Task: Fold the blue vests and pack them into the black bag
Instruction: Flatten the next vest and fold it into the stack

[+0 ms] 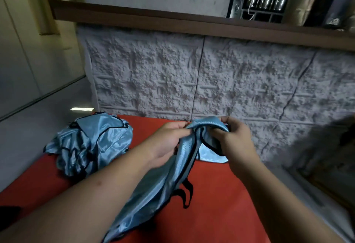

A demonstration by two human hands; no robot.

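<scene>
A light blue vest (pixel 153 183) with black trim hangs bunched over the red cloth surface (pixel 221 194). My left hand (pixel 169 142) pinches its top edge from the left. My right hand (pixel 234 139) grips the same top edge from the right, fingers curled round the fabric. The vest's lower part trails toward me between my forearms. A crumpled pile of more blue vests (pixel 92 144) lies at the far left of the red surface, apart from both hands. No black bag shows clearly in view.
A white textured wall panel (pixel 211 81) rises right behind the red surface, with a brown wooden ledge (pixel 172 19) above it carrying cans and a paper bag. A dark blurred shape (pixel 326 146) stands at the right. Pale floor lies to the left.
</scene>
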